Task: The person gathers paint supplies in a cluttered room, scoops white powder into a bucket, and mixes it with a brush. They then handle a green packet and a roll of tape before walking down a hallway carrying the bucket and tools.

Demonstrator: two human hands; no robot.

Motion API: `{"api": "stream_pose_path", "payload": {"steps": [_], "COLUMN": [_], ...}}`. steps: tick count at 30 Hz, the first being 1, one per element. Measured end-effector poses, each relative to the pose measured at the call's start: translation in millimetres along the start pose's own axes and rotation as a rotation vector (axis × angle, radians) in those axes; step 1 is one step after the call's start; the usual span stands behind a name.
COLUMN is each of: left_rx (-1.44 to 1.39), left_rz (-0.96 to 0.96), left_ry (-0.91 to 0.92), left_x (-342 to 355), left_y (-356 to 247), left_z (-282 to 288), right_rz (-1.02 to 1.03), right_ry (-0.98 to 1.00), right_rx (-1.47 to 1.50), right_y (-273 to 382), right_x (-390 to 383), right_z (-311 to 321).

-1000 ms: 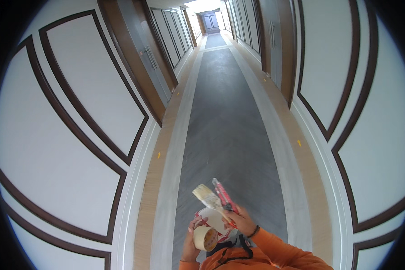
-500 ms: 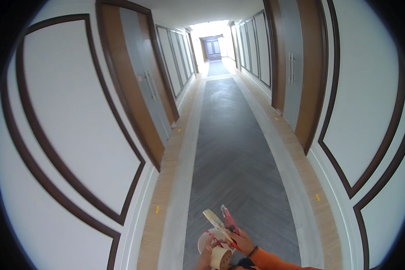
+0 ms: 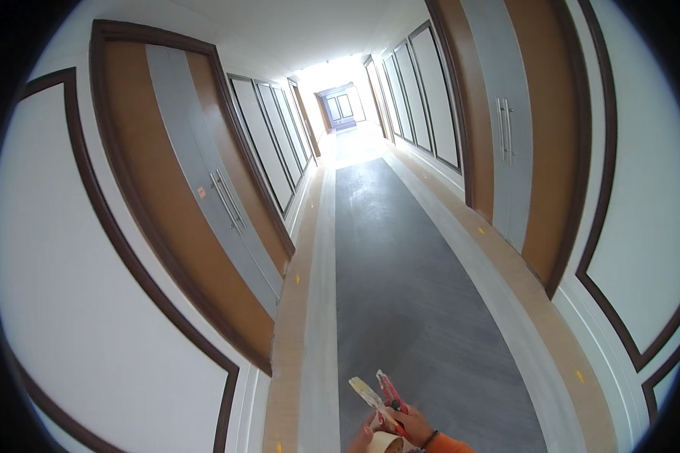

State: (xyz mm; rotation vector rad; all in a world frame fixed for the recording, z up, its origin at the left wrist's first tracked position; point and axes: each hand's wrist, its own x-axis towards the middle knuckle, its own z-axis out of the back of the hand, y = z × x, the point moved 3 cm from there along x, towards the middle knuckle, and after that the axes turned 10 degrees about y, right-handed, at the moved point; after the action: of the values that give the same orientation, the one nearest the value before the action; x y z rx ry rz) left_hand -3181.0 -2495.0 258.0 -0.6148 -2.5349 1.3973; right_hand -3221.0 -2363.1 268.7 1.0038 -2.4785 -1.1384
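At the bottom edge my right hand [image 3: 414, 424], in an orange sleeve, is closed round a paintbrush [image 3: 366, 392] with a pale, paint-smeared head pointing up and away to the left. A red tool [image 3: 387, 386] with a whitish tip sticks up beside it from the same hand; its exact kind is unclear. Close against it on the left is my left hand [image 3: 364, 436], its fingers curled and partly cut off by the frame. A cream roll of tape [image 3: 386, 443] sits at this hand, apparently held by it. The white bucket seen earlier below the hands is now mostly hidden.
A long corridor runs ahead over a grey floor strip [image 3: 400, 302] with pale borders. Brown double doors with grey centres stand at left [image 3: 196, 181] and right [image 3: 506, 128]. White walls carry dark trim, and small yellow marks [image 3: 298, 278] dot the floor edges.
The doors on both sides have come nearer as I move along the corridor. My hands and tools sit lower in view, and the view has tilted slightly.
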Motion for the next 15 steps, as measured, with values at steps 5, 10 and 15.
{"api": "stream_pose_path", "payload": {"steps": [5, 10, 15], "left_rx": [-0.044, -0.1, -0.126], "left_rz": [0.011, -0.019, -0.008], "left_ry": [-0.072, -0.111, -0.115], "left_x": [124.2, 250.8, 359.8], "left_y": [-100.7, -163.0, -251.7], "left_z": [112.1, 250.5, 377.2], "right_rz": [-0.051, -0.055, 0.011], "right_ry": [-0.008, -0.058, -0.224], "right_rx": [-0.075, 0.013, 0.088], "right_y": [50.8, 85.2, 127.4], "right_x": [201.0, 386.1, 557.1], "right_z": [25.6, 82.5, 108.0]}}
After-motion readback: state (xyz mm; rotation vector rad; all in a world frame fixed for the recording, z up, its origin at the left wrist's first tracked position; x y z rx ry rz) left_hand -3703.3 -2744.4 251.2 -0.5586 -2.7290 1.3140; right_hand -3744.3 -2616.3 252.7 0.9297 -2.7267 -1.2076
